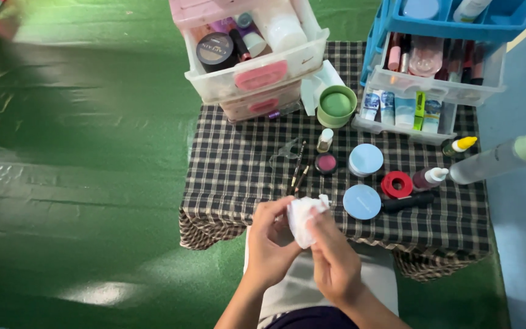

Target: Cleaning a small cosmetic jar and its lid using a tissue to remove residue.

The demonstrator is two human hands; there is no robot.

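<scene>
Hands meet at the near edge of the checked table (226,164): left hand (272,240) and right hand (333,259) together pinch a crumpled white tissue (302,218) between their fingertips. Just beyond lie a round blue compact (361,201), a red tape roll (396,184) and thin brushes (298,173). Judgement: working the tissue well calls for a light fingertip grip, kept clear of the compact.

Bare forearms, no sleeves visible, two bare hands (302,244), no rings or watch, possibly dark purple clothing at bottom edge
</scene>
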